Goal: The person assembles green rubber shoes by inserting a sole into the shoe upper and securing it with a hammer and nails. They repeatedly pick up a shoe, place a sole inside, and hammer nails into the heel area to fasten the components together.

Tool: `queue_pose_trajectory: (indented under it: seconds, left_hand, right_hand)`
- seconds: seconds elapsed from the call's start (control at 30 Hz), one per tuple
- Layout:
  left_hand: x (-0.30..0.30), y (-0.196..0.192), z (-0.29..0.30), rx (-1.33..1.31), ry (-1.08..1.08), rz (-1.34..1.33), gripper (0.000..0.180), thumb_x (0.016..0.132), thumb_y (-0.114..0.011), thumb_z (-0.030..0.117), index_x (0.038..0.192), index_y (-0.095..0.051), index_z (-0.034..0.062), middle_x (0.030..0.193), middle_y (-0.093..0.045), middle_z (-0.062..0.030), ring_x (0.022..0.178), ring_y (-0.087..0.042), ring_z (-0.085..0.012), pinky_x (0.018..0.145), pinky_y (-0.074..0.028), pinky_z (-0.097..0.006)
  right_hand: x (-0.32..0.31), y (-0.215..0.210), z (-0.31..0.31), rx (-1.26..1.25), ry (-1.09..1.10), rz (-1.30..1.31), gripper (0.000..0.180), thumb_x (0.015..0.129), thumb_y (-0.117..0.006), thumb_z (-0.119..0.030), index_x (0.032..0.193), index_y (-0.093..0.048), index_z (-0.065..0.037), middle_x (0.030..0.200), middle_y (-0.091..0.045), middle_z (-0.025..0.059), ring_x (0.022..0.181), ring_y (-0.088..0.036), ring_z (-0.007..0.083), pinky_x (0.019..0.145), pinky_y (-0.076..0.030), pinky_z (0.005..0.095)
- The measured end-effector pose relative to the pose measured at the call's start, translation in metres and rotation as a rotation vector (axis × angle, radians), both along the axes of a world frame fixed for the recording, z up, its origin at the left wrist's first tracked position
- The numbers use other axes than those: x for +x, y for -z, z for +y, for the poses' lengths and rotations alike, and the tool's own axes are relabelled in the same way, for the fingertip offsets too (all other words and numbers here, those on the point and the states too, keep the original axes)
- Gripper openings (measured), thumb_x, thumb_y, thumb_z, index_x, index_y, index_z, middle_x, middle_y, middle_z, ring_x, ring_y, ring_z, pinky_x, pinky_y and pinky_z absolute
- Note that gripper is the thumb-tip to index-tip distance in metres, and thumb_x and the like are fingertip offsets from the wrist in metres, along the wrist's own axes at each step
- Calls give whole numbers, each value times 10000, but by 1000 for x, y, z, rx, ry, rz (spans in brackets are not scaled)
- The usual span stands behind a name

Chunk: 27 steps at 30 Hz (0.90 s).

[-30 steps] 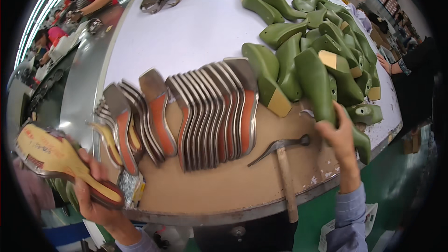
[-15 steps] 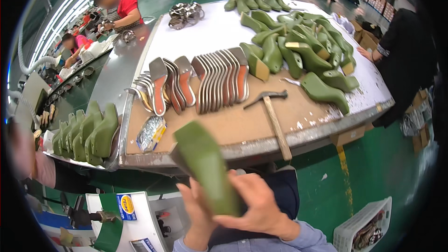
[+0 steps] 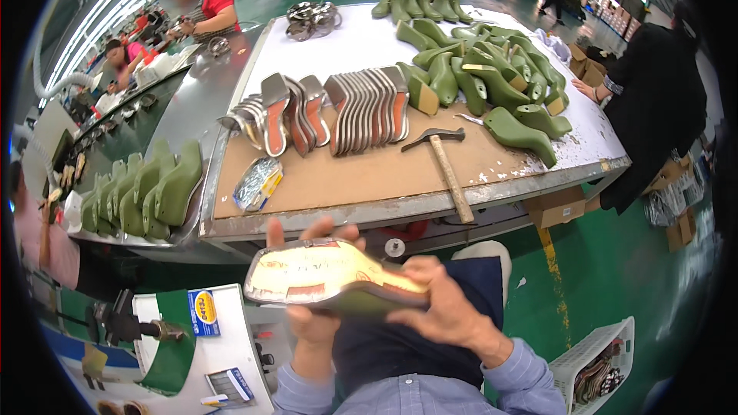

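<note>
Both hands hold a green shoe last (image 3: 367,302) over my lap, its sole turned up and its toe to the left. A cream insole (image 3: 327,267) with reddish patches and a dark edge lies along its sole. My left hand (image 3: 314,329) grips the toe half, thumb on the near side and fingertips showing past the far side. At the heel end, my right hand (image 3: 455,309) is closed round the last. On the bench ahead lie a wooden-handled hammer (image 3: 452,178), rows of curved insoles (image 3: 369,111) and a packet of small shiny metal pieces (image 3: 258,183).
Many green lasts (image 3: 503,84) pile up on the right of the bench (image 3: 307,196); several more lasts (image 3: 142,194) stand on the left. A person in black (image 3: 653,107) touches the bench's right side. A white crate (image 3: 607,361) and a machine (image 3: 127,327) flank me.
The last has turned from toe-away, green side showing, to lying crosswise with its insole up. My left hand has shifted to the toe half; my right hand stays at the heel.
</note>
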<state>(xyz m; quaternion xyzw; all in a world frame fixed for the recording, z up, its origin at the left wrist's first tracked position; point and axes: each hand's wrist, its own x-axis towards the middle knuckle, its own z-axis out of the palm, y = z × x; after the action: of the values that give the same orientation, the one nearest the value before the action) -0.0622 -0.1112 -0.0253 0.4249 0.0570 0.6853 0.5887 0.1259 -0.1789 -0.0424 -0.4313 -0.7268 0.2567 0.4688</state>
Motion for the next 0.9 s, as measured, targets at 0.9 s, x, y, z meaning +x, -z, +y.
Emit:
queue_pose_trajectory:
  seconds: [0.9]
  left_hand:
    - [-136, 67, 180, -8, -1088, 1596, 305, 909, -695, 111, 1198, -704, 13, 1077, -729, -201, 919, -710, -350, 805, -555, -426]
  right_hand:
    - [22, 17, 98, -87, 33, -518, 736, 685, -882, -92, 1309, -504, 2, 1053, -592, 182, 964, -617, 389, 811, -514, 468]
